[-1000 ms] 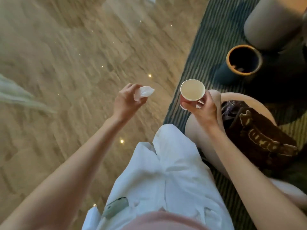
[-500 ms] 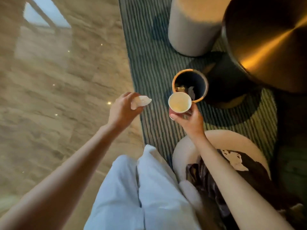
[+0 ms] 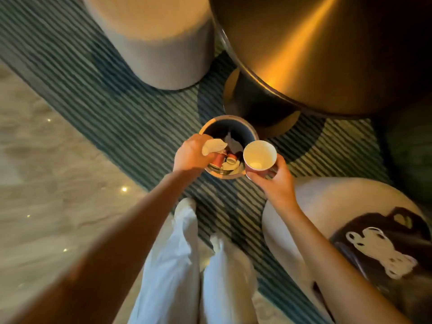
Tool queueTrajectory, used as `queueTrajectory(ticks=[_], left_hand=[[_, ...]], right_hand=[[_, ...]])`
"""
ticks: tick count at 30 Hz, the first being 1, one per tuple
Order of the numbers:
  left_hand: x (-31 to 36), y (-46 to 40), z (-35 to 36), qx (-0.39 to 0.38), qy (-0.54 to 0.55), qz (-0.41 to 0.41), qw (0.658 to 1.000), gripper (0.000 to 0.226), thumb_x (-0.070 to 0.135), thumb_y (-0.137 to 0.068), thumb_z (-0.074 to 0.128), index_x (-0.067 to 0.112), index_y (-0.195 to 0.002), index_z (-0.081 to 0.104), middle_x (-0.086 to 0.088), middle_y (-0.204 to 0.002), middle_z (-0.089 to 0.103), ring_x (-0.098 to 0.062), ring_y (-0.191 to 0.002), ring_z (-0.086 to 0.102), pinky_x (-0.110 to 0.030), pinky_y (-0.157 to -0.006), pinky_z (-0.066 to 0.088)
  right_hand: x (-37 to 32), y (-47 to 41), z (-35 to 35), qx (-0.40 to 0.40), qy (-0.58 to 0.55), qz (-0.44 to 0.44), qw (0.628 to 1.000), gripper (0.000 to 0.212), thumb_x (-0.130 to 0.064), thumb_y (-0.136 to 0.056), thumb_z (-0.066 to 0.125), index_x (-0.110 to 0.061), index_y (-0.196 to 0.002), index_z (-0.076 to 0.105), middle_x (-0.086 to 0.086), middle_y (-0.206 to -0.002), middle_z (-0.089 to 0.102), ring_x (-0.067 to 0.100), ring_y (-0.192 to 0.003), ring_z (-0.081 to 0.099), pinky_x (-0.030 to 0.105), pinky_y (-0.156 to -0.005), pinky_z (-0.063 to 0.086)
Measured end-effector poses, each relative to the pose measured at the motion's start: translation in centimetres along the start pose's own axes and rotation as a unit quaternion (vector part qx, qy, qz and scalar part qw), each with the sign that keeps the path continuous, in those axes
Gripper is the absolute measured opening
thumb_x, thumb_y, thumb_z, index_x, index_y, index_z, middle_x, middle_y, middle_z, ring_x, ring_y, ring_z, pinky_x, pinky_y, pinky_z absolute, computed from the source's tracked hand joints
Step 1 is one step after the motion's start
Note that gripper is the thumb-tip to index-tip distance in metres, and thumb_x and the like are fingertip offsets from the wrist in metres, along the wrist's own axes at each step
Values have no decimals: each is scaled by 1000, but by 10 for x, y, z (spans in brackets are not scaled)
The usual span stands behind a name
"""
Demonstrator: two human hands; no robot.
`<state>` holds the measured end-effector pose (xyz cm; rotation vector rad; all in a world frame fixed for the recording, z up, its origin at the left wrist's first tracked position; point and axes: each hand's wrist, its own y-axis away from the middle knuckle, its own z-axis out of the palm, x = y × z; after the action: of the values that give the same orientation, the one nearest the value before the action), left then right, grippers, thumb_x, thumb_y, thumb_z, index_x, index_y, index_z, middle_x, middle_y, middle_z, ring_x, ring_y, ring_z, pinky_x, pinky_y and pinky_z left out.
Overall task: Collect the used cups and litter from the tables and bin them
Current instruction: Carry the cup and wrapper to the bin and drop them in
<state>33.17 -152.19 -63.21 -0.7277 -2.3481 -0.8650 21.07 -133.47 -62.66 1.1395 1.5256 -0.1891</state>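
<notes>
A small round bin (image 3: pixel 233 119) with an orange rim stands on the striped rug, with red cups and crumpled paper inside. My left hand (image 3: pixel 191 154) is over the bin's left side and grips a crumpled white tissue (image 3: pixel 214 146). My right hand (image 3: pixel 273 181) holds an empty paper cup (image 3: pixel 259 155), white inside and red outside, upright at the bin's right edge.
A round dark table (image 3: pixel 327 50) on a pedestal base rises just behind the bin. A grey cylindrical pouf (image 3: pixel 154 36) stands at the back left. At lower right a pale round stool (image 3: pixel 315 206) carries a dark bag (image 3: pixel 383 249). Shiny stone floor lies to the left.
I have stepped closer to the bin. Both hands moved forward; the tissue is now over the bin's opening and the cup beside its rim.
</notes>
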Motion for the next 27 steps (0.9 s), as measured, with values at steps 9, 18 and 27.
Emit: queueTrajectory(ticks=[9,18,27], left_hand=[[-63,-126,74,-113,-164,-27,980,78,48,-75,69,23,-139,32,-4,-135,47,-24,-121,47,-42,-96,45],[-49,-92,16,-40,-372,227,899,51,39,-91,50,13,-134,43,-11,-134,48,-30,-126,41,-44,-105,32],[88,64,-46,-50,-385,367,845,51,34,-92,49,7,-135,44,-15,-137,47,-33,-130,37,-45,-107,27]], right_hand=[[56,-91,59,35,56,19,998,74,-26,-66,85,-29,-129,46,-8,-127,56,13,-119,53,35,-97,48],[54,-79,84,63,311,26,948,74,-20,-85,68,-10,-146,29,10,-151,33,24,-142,28,40,-113,35],[-39,123,-19,233,328,-39,915,46,-29,-99,44,-6,-140,44,14,-147,41,27,-141,30,41,-115,28]])
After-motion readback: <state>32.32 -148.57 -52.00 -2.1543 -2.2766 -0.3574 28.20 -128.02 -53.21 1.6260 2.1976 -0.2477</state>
